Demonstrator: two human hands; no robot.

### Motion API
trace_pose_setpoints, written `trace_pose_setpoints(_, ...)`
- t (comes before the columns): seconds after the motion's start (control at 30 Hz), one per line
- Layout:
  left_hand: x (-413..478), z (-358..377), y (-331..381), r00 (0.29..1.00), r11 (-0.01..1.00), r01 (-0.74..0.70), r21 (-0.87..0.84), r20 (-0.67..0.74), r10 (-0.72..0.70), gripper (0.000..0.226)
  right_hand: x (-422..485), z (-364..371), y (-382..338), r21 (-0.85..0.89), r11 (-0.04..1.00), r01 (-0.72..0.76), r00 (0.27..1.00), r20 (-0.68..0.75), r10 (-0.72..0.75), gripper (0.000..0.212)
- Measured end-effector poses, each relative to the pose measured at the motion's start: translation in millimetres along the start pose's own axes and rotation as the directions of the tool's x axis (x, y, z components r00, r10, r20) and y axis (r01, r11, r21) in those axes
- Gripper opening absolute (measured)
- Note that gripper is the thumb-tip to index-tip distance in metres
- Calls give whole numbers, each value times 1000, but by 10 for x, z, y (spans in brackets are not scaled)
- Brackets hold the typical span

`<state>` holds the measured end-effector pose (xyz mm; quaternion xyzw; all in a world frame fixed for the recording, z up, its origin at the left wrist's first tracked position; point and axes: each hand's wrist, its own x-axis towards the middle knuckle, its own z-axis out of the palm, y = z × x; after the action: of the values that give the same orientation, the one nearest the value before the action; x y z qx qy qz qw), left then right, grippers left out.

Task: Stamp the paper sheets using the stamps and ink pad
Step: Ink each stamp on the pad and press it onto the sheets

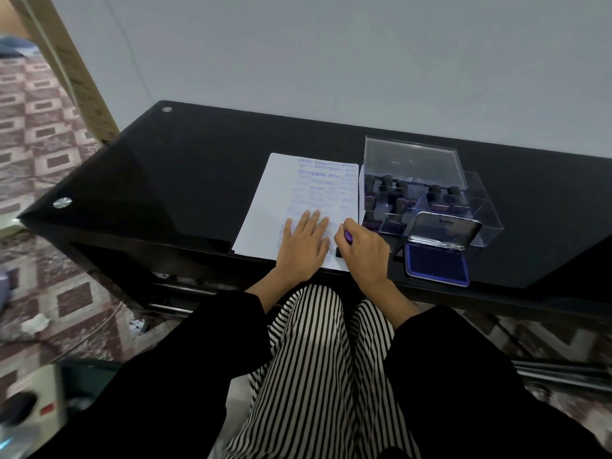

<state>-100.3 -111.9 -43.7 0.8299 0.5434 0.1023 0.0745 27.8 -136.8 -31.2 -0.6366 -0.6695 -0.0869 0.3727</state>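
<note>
The paper sheet (275, 210) lies on the tabletop (165, 180), long axis 6 to 12 o'clock. The left hand (304, 246) rests flat on it, grip open. At its 3 o'clock the right hand (364, 251) closes its grip round a purple stamp (348, 236), base down on the sheet

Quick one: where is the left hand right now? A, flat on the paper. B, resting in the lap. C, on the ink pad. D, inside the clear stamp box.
A: the left hand lies with straight fingers on the paper sheet, while the right hand beside it grips the purple stamp.
</note>
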Motion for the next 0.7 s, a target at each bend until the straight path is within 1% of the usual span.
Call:
trace_pose_setpoints(0.17, 2, 28, -8, 1000, 1000, -1, 18, -11, 2, 52, 0, 62, 28, 3, 1000, 15, 997, -81, -15, 29)
trace_pose_setpoints(0.2, 1, 32, -9, 1000, 1000, -3, 22, -17, 3, 58, 6, 68, 35, -1, 1000, 24, 995, -92, -24, 29)
trace_pose_setpoints(0.27, -3, 43, -4, 999, 1000, -9, 19, -38, 10, 77, 14, 73, 43, -6, 999, 35, 993, -111, -36, 30)
trace_pose_setpoints(0.33, -3, 57, -10, 999, 1000, -9, 19, -43, 10, 83, 17, 76, 50, -22, 998, 51, 992, -117, -53, 31)
trace_pose_setpoints(0.53, 1, 41, 12, 999, 999, -4, 32, -38, 6, 84, 26, 84, 74, -29, 997, 75, 989, -125, -78, 31)
trace_pose_setpoints(0.7, -3, 33, 14, 999, 999, -5, 31, -39, 6, 84, 9, 38, 22, -15, 999, 34, 996, -79, -35, 31)
